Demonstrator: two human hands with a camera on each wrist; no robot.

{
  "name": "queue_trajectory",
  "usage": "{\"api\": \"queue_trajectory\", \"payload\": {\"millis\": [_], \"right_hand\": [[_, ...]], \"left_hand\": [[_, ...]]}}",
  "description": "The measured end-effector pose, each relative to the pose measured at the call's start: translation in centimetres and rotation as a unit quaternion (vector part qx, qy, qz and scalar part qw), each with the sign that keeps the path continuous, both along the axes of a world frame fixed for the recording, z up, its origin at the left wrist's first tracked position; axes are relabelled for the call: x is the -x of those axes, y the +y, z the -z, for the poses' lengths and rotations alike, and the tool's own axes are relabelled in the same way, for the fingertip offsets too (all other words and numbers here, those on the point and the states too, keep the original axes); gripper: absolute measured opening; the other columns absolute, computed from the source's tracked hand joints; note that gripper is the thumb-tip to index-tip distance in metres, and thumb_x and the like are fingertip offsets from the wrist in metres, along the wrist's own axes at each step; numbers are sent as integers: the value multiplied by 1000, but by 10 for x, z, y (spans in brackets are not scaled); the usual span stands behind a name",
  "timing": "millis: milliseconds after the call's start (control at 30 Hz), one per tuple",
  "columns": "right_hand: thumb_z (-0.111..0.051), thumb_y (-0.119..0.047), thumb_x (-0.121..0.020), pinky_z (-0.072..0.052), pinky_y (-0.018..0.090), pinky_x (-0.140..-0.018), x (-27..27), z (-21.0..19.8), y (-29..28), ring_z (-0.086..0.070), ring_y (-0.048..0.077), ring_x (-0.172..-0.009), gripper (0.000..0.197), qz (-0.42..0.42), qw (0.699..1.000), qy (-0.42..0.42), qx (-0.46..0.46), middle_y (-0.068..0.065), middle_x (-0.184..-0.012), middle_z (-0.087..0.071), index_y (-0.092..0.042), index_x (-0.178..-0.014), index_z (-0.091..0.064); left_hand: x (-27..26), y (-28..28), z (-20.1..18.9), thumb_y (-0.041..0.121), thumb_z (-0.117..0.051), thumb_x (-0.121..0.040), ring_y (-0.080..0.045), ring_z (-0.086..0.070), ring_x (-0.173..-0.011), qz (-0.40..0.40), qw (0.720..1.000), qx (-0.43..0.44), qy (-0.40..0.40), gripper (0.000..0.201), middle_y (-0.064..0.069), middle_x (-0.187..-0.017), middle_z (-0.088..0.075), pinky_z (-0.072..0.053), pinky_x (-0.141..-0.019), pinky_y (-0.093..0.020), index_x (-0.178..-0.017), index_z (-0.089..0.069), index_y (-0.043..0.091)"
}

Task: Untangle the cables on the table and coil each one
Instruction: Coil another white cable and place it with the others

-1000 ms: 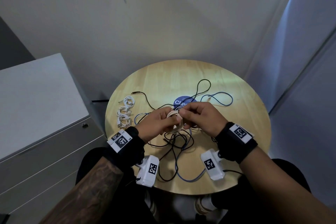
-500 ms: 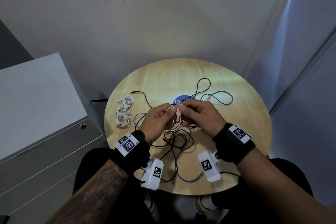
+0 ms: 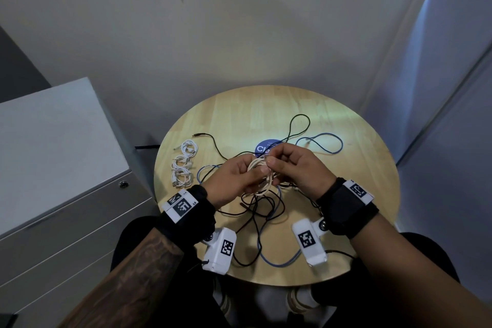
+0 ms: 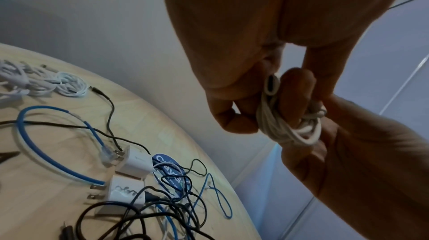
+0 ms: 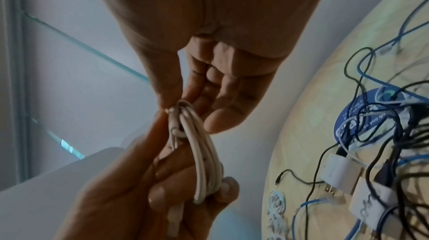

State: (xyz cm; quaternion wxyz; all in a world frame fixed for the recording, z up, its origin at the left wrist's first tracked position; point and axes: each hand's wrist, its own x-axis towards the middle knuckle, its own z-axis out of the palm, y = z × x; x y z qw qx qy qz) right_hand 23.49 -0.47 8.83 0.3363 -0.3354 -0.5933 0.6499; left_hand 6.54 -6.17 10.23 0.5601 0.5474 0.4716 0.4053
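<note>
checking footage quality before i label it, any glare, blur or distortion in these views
Head view: wide-angle bending of the walls and cabinet, a pale glare patch on the table near the blue sticker. Left wrist view: the left hand is dim against the bright wall, the white cable sharp, table cables soft. Right wrist view: the right hand fills the top, the table curves strongly, edges soft.

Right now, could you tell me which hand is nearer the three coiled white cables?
Left. The left hand is just beside the coiled white cables; the right hand is beyond it, farther away.
</note>
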Motion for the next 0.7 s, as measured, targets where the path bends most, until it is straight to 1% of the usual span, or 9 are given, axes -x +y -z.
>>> {"api": "queue_trajectory", "payload": {"millis": [33,100,167,200,300,400,533,633,700], "right_hand": [[-59,-4,-94,-54,23,-60,-1,-1,0,-61,11,-64,6,-16,1000,0,12,2,-79,-64,-9,-89,-58],[-62,-8,-93,-54,23,-61,-3,-2,-1,-62,14,-68,7,-49,998,11,49,4,-81,-65,-9,-88,-57],[-64,-15,-86,-55,25,-61,-5,-4,0,-63,17,-72,9,-72,994,19,83,6,-82,-66,-8,-88,-58],[-64,-17,-83,-54,26,-61,-5,-4,1,-62,18,-73,11,-79,993,14,91,8,-82,-66,-8,-87,-59],[-70,-18,-76,-53,29,-60,-5,-5,3,-61,23,-74,10,-89,992,-15,88,14,-83,-64,-11,-77,-62],[-71,-17,-74,-52,29,-60,-4,-5,3,-60,22,-69,14,-82,993,-13,79,14,-79,-64,-12,-71,-58],[-71,-4,-82,-56,28,-60,-3,-8,2,-62,19,-67,19,-58,996,14,68,13,-77,-64,-8,-80,-53],[-71,-3,-85,-56,29,-65,-4,-12,0,-64,18,-72,14,-23,999,-41,-5,15,-84,-63,-3,-92,-58],[-74,-7,-84,-56,34,-66,-4,-13,1,-64,20,-72,14,0,994,-85,-62,17,-82,-66,-2,-91,-63]], "left_hand": [[4,2,2,4,-52,-97,-3,-42,-45,-5,1000,9,1,10,10,-55,-54,-33,-46,-14,-90,-46,5],[11,4,4,5,-61,-94,-7,-48,-49,-11,1000,15,4,13,0,-63,-59,-38,-49,-16,-95,-48,4],[14,5,5,7,-66,-91,-12,-55,-56,-3,1000,4,10,18,-10,-73,-62,-44,-54,-20,-99,-49,6],[14,5,5,6,-65,-91,-15,-58,-60,4,1000,-2,9,19,-11,-76,-64,-47,-57,-22,-101,-49,6],[11,3,5,-3,-61,-91,-19,-59,-67,14,1000,-13,-10,22,-9,-80,-65,-48,-63,-28,-106,-45,3],[9,5,5,-4,-62,-90,-20,-63,-69,28,999,-13,-25,27,-6,-83,-68,-50,-67,-30,-109,-45,4],[9,8,1,-6,-60,-90,-24,-57,-73,16,1000,-18,-13,24,-13,-84,-63,-48,-66,-30,-108,-46,3],[13,12,2,-12,-60,-89,-14,-58,-62,-19,999,-33,22,22,-3,-72,-64,-49,-61,-23,-102,-47,1],[14,13,3,-11,-61,-88,-12,-57,-61,-26,998,-37,50,21,-2,-70,-63,-48,-60,-22,-98,-48,3]]}}
